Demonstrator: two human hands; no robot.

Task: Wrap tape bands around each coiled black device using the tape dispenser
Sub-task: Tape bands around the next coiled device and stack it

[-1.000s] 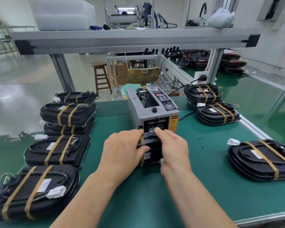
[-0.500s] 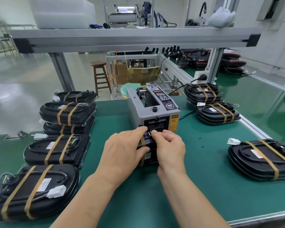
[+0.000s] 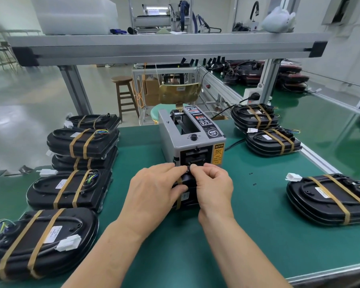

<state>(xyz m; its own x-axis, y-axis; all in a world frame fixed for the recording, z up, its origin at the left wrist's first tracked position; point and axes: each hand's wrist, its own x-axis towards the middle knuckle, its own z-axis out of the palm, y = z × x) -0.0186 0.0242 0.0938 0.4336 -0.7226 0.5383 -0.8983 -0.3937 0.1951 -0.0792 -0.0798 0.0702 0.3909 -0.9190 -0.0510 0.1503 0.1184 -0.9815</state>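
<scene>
Green table (image 3: 258, 235) carries everything. The tape dispenser (image 3: 187, 140) at its middle is taken as reference.

An aluminium beam (image 3: 154, 48) spans above and behind the dispenser.

Left of the dispenser, banded devices (image 3: 71, 190) lie in a row from near to far, some stacked, each with two tan bands. Right of it, two more stacks (image 3: 272, 140) sit toward the far edge. One banded unit (image 3: 328, 200) lies nearer, well apart from the dispenser.

Directly in front of the dispenser, close under its outlet, is the coiled black device (image 3: 188, 192), mostly hidden by the hands.

The left hand (image 3: 154, 190) grips it from the left, fingers over the top, thumb curled across the near face.

The right hand (image 3: 214, 188) lies against its right side. Grip closed: thumb and forefinger pinch at the device's top edge, just below the outlet. What sits between the tips is too small to tell.

One tan tape band (image 3: 178, 194) runs down the device beside the left thumb.

A white connector (image 3: 293, 177) lies right of the dispenser, at the near unit's corner.
</scene>
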